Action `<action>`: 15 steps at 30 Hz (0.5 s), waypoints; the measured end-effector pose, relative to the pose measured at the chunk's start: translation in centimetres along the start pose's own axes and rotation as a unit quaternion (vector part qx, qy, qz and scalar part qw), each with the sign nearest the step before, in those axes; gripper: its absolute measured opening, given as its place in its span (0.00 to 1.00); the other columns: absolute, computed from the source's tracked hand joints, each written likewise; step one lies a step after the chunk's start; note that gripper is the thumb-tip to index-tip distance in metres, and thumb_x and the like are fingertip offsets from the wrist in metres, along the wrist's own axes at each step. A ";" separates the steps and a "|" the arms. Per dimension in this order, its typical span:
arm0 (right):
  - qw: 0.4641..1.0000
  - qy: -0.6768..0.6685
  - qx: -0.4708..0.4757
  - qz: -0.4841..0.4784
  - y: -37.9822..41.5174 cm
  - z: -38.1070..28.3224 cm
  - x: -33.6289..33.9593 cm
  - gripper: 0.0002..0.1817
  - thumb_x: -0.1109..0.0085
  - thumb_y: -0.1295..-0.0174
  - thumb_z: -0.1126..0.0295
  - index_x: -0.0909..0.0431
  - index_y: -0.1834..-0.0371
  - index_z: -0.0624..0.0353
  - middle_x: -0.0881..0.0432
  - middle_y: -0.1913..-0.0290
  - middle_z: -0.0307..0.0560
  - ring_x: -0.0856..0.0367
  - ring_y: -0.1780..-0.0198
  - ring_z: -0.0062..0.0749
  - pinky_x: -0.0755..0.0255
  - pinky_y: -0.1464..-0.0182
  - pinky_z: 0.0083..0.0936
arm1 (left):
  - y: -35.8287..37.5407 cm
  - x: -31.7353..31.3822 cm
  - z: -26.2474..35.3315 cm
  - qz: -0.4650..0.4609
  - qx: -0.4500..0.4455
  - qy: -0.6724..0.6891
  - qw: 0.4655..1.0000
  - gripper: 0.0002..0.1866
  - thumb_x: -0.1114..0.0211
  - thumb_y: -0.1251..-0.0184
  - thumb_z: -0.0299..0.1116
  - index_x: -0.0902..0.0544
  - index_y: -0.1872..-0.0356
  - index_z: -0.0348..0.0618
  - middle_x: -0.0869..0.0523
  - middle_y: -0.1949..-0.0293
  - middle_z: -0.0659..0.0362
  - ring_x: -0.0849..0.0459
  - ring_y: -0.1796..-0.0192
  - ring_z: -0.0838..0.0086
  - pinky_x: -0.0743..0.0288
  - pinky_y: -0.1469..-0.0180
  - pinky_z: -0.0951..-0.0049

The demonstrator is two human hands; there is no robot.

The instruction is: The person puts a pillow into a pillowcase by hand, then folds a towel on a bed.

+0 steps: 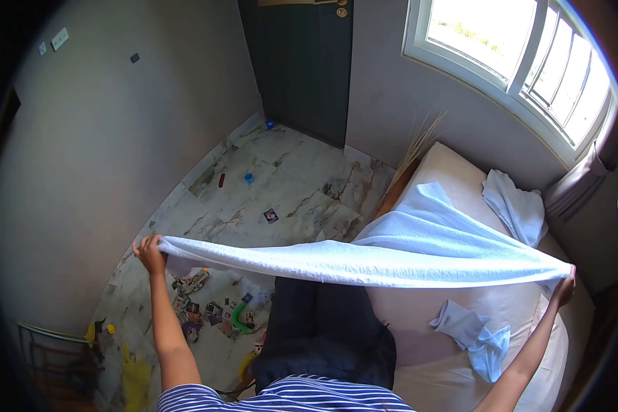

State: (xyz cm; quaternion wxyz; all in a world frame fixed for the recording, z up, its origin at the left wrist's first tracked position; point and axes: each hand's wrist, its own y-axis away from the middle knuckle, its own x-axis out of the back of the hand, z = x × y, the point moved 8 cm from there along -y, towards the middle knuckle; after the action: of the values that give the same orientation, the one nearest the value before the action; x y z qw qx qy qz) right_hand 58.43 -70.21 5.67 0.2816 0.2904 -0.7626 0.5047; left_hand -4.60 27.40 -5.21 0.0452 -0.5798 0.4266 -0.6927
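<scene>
A white towel (364,263) is stretched wide between my two hands, with both arms spread apart. My left hand (150,253) is closed on one corner, out over the floor. At the other end my right hand (564,287) grips the opposite corner, above the bed (419,336). The towel's top edge sags slightly, and part of its cloth trails over the bed toward the headboard end. Below the towel on the bed lie a small grey-white cloth (459,320) and a light blue cloth (489,351).
Another white cloth (515,206) lies on the bed below the window (508,55). Scattered on the marble-patterned floor (295,172) are cards, a blue cap (248,178), a green curved toy piece (239,316) and a yellow item (136,378). A dark door (302,69) stands at the back.
</scene>
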 end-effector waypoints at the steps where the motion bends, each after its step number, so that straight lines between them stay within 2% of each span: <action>1: 0.983 -0.062 -0.166 -0.049 0.7 2.8 -0.2 0.26 0.65 0.36 0.45 0.24 0.49 0.47 0.18 0.51 0.43 0.21 0.49 0.46 0.32 0.47 0.38 | 0.7 -0.5 -1.7 -0.005 0.004 -0.018 1.000 0.07 0.35 0.51 0.30 0.17 0.68 0.51 0.15 0.66 0.66 0.21 0.51 0.72 0.52 0.32 0.52; 2: 0.987 -0.074 -0.141 -0.022 1.0 4.5 -0.7 0.25 0.60 0.37 0.44 0.23 0.50 0.47 0.18 0.53 0.47 0.21 0.51 0.47 0.33 0.46 0.38 | 1.5 -0.8 -3.6 -0.009 0.010 -0.035 0.999 0.07 0.35 0.50 0.30 0.17 0.67 0.51 0.15 0.64 0.66 0.22 0.50 0.72 0.52 0.32 0.52; 4: 0.983 -0.068 -0.113 0.123 2.6 6.1 0.4 0.23 0.54 0.39 0.45 0.20 0.55 0.47 0.19 0.57 0.51 0.22 0.55 0.49 0.33 0.48 0.38 | 2.8 -0.3 -4.7 -0.051 0.001 -0.052 0.997 0.08 0.35 0.49 0.30 0.16 0.66 0.50 0.15 0.62 0.66 0.22 0.49 0.72 0.53 0.31 0.50; 5: 0.979 -0.092 -0.102 0.152 3.3 5.9 0.9 0.21 0.49 0.41 0.46 0.19 0.58 0.49 0.20 0.60 0.53 0.22 0.58 0.51 0.33 0.50 0.38 | 3.2 0.1 -5.1 -0.072 -0.005 -0.060 0.996 0.08 0.34 0.49 0.30 0.16 0.66 0.50 0.15 0.62 0.66 0.22 0.48 0.72 0.53 0.31 0.50; 8: 0.955 -0.069 -0.253 0.136 4.4 8.9 -1.7 0.20 0.50 0.40 0.48 0.20 0.60 0.52 0.20 0.60 0.52 0.22 0.58 0.47 0.32 0.51 0.38 | 4.1 1.9 -6.8 -0.048 0.048 -0.048 0.997 0.08 0.34 0.48 0.29 0.16 0.65 0.49 0.15 0.60 0.65 0.24 0.45 0.73 0.57 0.31 0.46; 9: 0.951 -0.109 -0.280 0.072 3.8 10.3 -4.0 0.23 0.48 0.42 0.46 0.18 0.59 0.54 0.19 0.59 0.52 0.21 0.58 0.44 0.31 0.52 0.36 | 3.8 2.5 -5.9 -0.054 0.018 -0.052 0.997 0.09 0.36 0.46 0.24 0.16 0.63 0.46 0.15 0.59 0.62 0.22 0.47 0.69 0.44 0.34 0.49; 10: 0.997 -0.051 -0.036 0.052 2.8 7.7 -5.9 0.24 0.49 0.42 0.47 0.17 0.55 0.53 0.17 0.58 0.52 0.19 0.58 0.42 0.30 0.52 0.33 | 3.1 2.6 -5.5 -0.040 0.002 0.002 0.999 0.10 0.37 0.46 0.22 0.16 0.62 0.45 0.15 0.59 0.61 0.21 0.48 0.68 0.38 0.37 0.53; 11: 0.968 -0.182 -0.168 -0.030 2.9 6.0 -7.1 0.23 0.51 0.40 0.51 0.18 0.52 0.54 0.16 0.57 0.52 0.19 0.55 0.44 0.29 0.53 0.33 | 2.3 2.5 -5.3 -0.026 -0.014 0.055 0.998 0.11 0.39 0.46 0.20 0.17 0.61 0.44 0.16 0.58 0.60 0.20 0.50 0.66 0.33 0.41 0.56; 12: 0.967 -0.059 -0.233 -0.081 3.9 0.5 -5.2 0.20 0.52 0.39 0.55 0.20 0.48 0.47 0.16 0.55 0.52 0.19 0.52 0.45 0.28 0.53 0.37 | 1.4 2.5 -4.9 -0.012 -0.027 0.108 0.994 0.13 0.40 0.46 0.18 0.17 0.61 0.43 0.16 0.58 0.59 0.19 0.51 0.65 0.28 0.44 0.60; 13: 0.999 0.017 -0.018 -0.037 3.5 -3.9 -5.7 0.19 0.50 0.39 0.57 0.23 0.44 0.38 0.16 0.56 0.51 0.18 0.53 0.49 0.26 0.55 0.41 | -0.5 5.9 -0.7 0.059 -0.108 0.094 0.988 0.17 0.43 0.48 0.12 0.17 0.59 0.40 0.15 0.58 0.56 0.17 0.55 0.61 0.22 0.54 0.67; 14: 0.996 0.061 0.053 -0.044 3.6 -8.1 -6.4 0.20 0.51 0.39 0.60 0.26 0.42 0.31 0.16 0.58 0.50 0.17 0.56 0.49 0.25 0.57 0.42 | -2.4 7.7 2.7 0.070 -0.134 0.152 0.977 0.17 0.44 0.48 0.11 0.17 0.59 0.40 0.15 0.59 0.55 0.17 0.56 0.61 0.22 0.54 0.66; 15: 0.987 -0.017 0.158 -0.009 4.2 -12.3 -7.0 0.19 0.53 0.38 0.65 0.23 0.45 0.34 0.16 0.57 0.50 0.17 0.58 0.50 0.24 0.59 0.43 | -4.0 9.5 6.3 0.080 -0.160 0.209 0.961 0.18 0.45 0.49 0.11 0.17 0.60 0.40 0.15 0.60 0.54 0.17 0.56 0.61 0.22 0.54 0.64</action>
State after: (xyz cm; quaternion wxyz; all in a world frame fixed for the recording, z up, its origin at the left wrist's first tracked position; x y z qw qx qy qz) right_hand 61.76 -56.27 2.15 0.2239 0.3466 -0.6756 0.6110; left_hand -0.61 21.21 4.41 -0.0834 -0.3863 0.5769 -0.7148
